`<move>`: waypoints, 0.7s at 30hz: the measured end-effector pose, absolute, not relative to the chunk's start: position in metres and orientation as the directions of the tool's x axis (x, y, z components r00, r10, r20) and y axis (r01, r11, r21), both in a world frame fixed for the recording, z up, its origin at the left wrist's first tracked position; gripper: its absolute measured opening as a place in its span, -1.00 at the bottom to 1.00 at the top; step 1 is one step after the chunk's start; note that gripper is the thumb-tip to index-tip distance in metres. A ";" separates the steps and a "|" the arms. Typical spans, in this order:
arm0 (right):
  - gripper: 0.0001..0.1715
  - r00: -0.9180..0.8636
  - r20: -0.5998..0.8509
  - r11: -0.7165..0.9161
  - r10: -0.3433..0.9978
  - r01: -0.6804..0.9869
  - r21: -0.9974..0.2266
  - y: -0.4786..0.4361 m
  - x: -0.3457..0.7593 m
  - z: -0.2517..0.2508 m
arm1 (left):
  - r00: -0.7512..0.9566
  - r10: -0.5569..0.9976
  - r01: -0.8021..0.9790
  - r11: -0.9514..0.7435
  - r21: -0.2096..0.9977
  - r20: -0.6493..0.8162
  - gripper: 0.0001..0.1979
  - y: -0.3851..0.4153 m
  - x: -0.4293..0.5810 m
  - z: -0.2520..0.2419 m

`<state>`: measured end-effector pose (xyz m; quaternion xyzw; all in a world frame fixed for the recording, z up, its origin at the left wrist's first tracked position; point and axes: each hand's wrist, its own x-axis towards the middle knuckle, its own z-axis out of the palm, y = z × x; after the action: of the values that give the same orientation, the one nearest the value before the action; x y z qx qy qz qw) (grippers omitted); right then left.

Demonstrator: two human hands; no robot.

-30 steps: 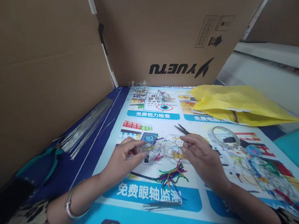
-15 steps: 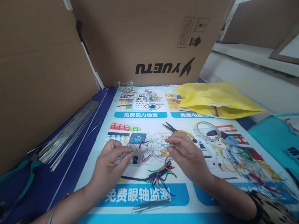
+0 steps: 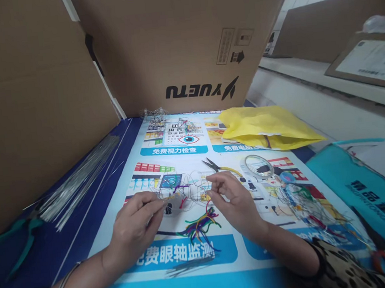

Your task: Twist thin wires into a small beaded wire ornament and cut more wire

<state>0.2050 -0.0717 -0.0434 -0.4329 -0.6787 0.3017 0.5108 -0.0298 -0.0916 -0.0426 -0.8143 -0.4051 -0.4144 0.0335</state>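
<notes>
My left hand (image 3: 134,223) pinches thumb and forefinger together at the left edge of a loose tangle of thin wire (image 3: 195,187). A short yellowish strand shows at its fingertips. To the right of the tangle, my right hand (image 3: 235,203) has its thumb and forefinger apart, with no held thing visible between them. The wire is too fine to trace fully against the printed sheet. Below the hands lies a bunch of coloured threads (image 3: 201,225), with a few short wires (image 3: 189,265) nearer me. Pliers with yellow handles (image 3: 220,167) lie just beyond my right hand.
A tape roll (image 3: 258,167) and another wire-and-thread tangle (image 3: 305,205) lie to the right. Further out are a yellow bag (image 3: 270,129) and a teal bag (image 3: 366,194). Straight wires (image 3: 82,178) and teal-handled pliers (image 3: 24,244) lie left. Cardboard (image 3: 174,40) stands behind.
The view has turned slightly right. My right thumb and forefinger have moved apart, and a yellowish strand now shows at my left fingertips.
</notes>
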 end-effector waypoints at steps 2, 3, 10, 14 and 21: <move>-0.72 -0.114 0.432 0.446 0.895 0.298 -0.844 -0.071 0.205 -0.043 | 0.321 0.635 0.671 -0.676 0.305 0.703 -0.82 -0.091 -0.027 -0.041; -0.73 -0.119 0.432 0.447 0.894 0.309 -0.839 -0.071 0.205 -0.043 | 0.313 0.642 0.657 -0.678 0.328 0.700 -0.83 -0.091 -0.026 -0.040; -0.84 -0.123 0.446 0.457 0.887 0.379 -0.805 -0.069 0.206 -0.042 | 0.288 0.647 0.624 -0.686 0.373 0.706 -0.83 -0.092 -0.025 -0.039; -0.76 -0.080 0.367 0.371 0.927 0.354 -0.859 -0.071 0.206 -0.043 | 0.275 0.649 0.635 -0.677 0.373 0.710 -0.84 -0.091 -0.025 -0.039; -0.74 -0.111 0.396 0.408 0.912 0.361 -0.839 -0.069 0.207 -0.041 | 0.260 0.695 0.637 -0.645 0.422 0.671 -0.84 -0.092 -0.025 -0.036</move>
<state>0.2072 -0.0691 -0.0414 -0.4623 -0.6881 0.2868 0.4801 -0.0246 -0.0921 -0.0364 -0.7929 -0.4199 -0.4404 -0.0330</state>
